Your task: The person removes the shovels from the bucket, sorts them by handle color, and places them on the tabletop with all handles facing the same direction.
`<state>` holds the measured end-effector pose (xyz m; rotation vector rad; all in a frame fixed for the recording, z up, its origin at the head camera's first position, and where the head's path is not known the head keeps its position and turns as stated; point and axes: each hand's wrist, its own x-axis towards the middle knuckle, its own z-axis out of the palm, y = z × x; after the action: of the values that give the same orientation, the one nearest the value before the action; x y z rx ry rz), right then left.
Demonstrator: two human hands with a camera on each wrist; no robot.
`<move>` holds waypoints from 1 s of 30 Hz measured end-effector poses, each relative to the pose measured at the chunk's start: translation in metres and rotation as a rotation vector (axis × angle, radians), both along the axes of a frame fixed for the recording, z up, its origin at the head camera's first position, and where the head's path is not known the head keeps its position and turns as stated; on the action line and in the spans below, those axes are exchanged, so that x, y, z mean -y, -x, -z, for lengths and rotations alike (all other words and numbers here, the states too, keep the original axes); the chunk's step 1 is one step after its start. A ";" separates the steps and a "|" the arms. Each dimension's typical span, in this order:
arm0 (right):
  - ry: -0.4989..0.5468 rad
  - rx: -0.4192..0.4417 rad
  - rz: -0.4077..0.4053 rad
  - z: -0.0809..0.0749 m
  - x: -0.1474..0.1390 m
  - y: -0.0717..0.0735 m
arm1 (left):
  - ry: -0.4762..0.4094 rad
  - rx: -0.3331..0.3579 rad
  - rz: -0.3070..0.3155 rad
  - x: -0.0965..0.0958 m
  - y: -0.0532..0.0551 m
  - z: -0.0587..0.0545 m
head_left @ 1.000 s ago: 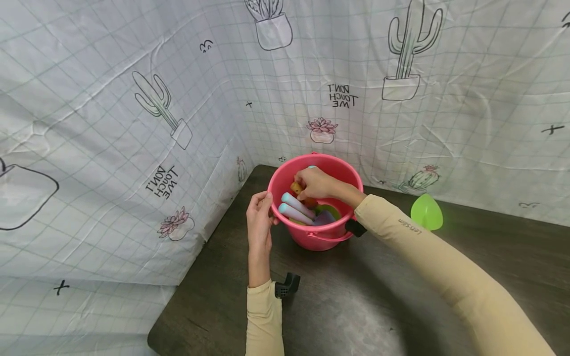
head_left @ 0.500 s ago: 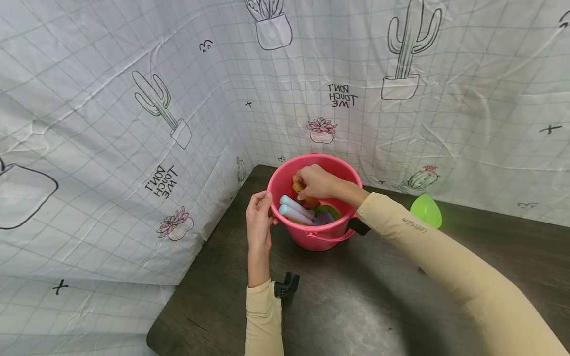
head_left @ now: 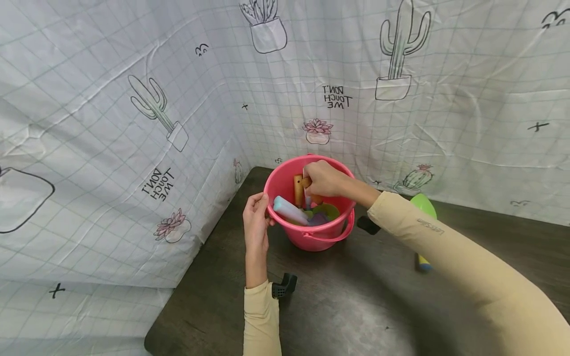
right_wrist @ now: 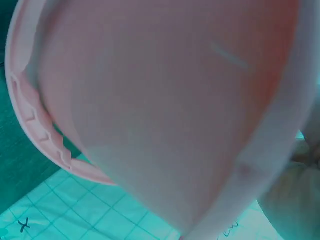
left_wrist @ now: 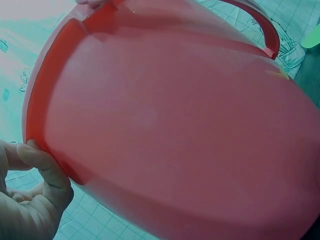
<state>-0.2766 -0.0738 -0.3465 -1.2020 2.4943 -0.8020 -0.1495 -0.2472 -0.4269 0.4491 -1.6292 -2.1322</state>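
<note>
A pink toy bucket (head_left: 311,242) stands upright on the dark table. My left hand (head_left: 257,217) pinches its left rim, thumb on top; the left wrist view shows the same hand (left_wrist: 42,185) at the rim. My right hand (head_left: 327,179) reaches inside with curled fingers, gripping an orange toy piece (head_left: 306,182) near the back wall. Beside it stand an orange handle (head_left: 298,190) with a small hole and a pale, slim stick. A pale blue-lavender handle (head_left: 289,210) leans on the near-left rim. Green and purple toys (head_left: 327,211) lie lower down.
A green toy shovel (head_left: 423,203) lies on the table to the right, partly behind my right sleeve, its yellow-and-blue handle end (head_left: 424,263) showing. Grid-patterned cloth (head_left: 365,133) hangs behind and to the left. The bucket's pink carrying handle (head_left: 331,239) hangs at the front.
My right hand has shifted slightly right and up within the bucket. The orange handle now stands more upright, and one pale handle shows at the left rim where two did. My left hand stays there.
</note>
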 end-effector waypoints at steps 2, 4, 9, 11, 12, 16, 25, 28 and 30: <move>0.008 -0.022 0.001 -0.002 -0.003 -0.001 | -0.002 -0.003 0.001 0.000 0.000 0.000; 0.006 -0.044 0.007 -0.004 -0.007 -0.001 | -0.001 -0.004 0.001 -0.001 0.000 0.000; -0.024 -0.058 0.036 -0.011 -0.017 -0.003 | -0.006 -0.011 0.004 -0.002 0.000 -0.001; -0.026 -0.055 0.051 -0.012 -0.021 -0.004 | -0.009 -0.016 0.006 -0.002 0.000 -0.001; -0.026 -0.054 0.062 -0.013 -0.023 -0.004 | -0.009 -0.017 0.007 -0.002 0.000 -0.001; -0.029 -0.080 0.096 -0.015 -0.028 -0.004 | -0.016 -0.020 0.012 -0.003 0.000 -0.002; -0.093 -0.067 0.180 -0.027 -0.036 -0.005 | -0.014 -0.029 0.003 -0.002 0.000 -0.001; -0.095 -0.089 0.183 -0.031 -0.041 -0.004 | -0.019 -0.031 0.006 -0.002 0.000 0.000; -0.086 -0.104 0.186 -0.032 -0.044 -0.004 | -0.024 -0.033 0.009 -0.002 0.000 0.000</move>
<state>-0.2729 -0.0293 -0.3144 -1.0195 2.7259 -0.6831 -0.1496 -0.2449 -0.4267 0.4124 -1.5915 -2.1566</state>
